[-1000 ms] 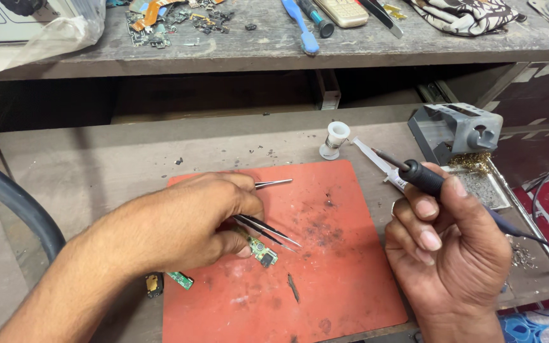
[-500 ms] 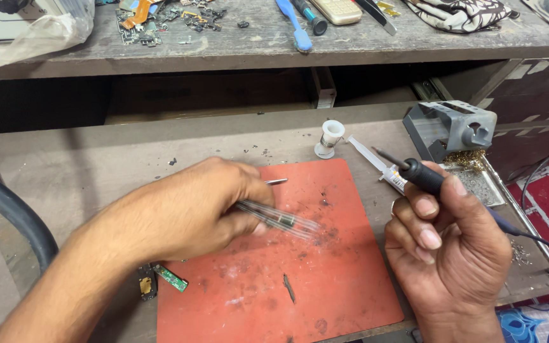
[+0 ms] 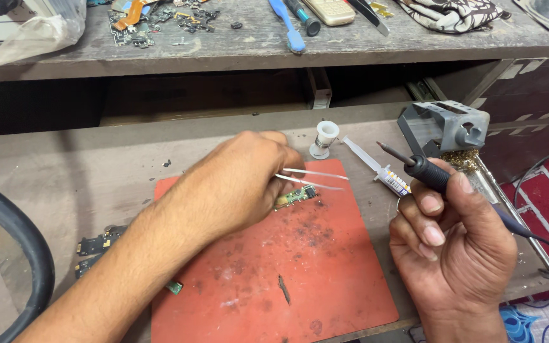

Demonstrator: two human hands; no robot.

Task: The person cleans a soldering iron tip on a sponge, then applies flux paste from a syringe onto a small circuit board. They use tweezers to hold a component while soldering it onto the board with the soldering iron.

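My left hand is over the upper part of a red work mat, gripping metal tweezers whose tips point right. A small green circuit board lies on the mat just under the tweezers, touching my fingers. My right hand is at the mat's right edge and holds a black soldering iron with its tip raised and pointing up-left, apart from the board. A clear syringe lies on the bench between the two hands.
A grey soldering iron stand with brass wool sits at the right. A small white spool stands behind the mat. Small board parts lie left of the mat. The upper shelf holds tools, a cloth and scrap parts. A black hose curves at left.
My left hand has moved up and right across the mat with the tweezers, and the small board now lies near its fingertips. The soldering iron stays raised in my right hand.
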